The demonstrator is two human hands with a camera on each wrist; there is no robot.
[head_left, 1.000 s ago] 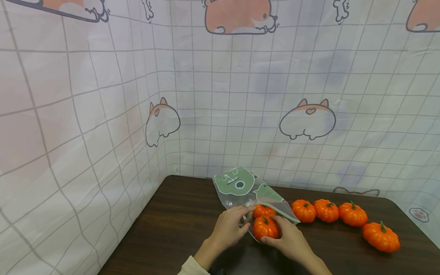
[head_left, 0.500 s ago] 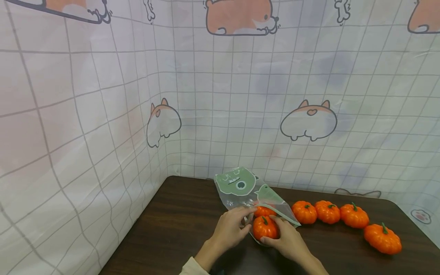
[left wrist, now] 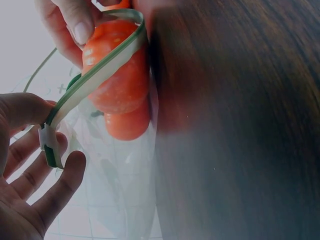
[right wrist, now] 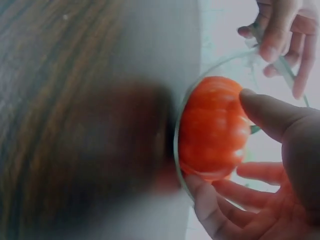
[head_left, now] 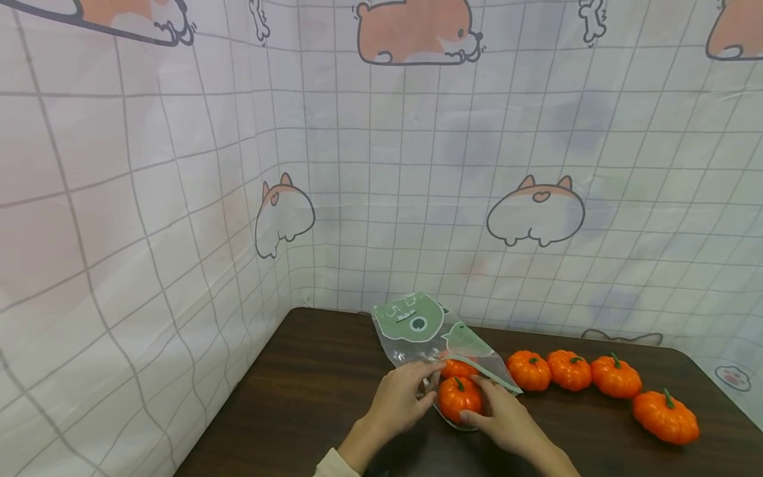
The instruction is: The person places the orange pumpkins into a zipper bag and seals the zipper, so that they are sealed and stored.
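A clear zip bag with a green cartoon print lies on the dark table, its mouth toward me. One small orange pumpkin is inside it. A second pumpkin with a green stem sits in the mouth, the green rim passing around it. My left hand pinches the rim beside the white slider, its other fingers spread in the left wrist view. My right hand grips the front pumpkin from the right, thumb on its near side and fingers around the far side.
To the right of the bag several more orange pumpkins stand in a row, the last one nearer to me. The wood-grain table backs onto a grid-patterned cloth with cartoon dogs, which also hangs on the left.
Both hands keep nearly the same places. My right thumb has shifted slightly right on the front pumpkin, and more of the bag's rim shows below it.
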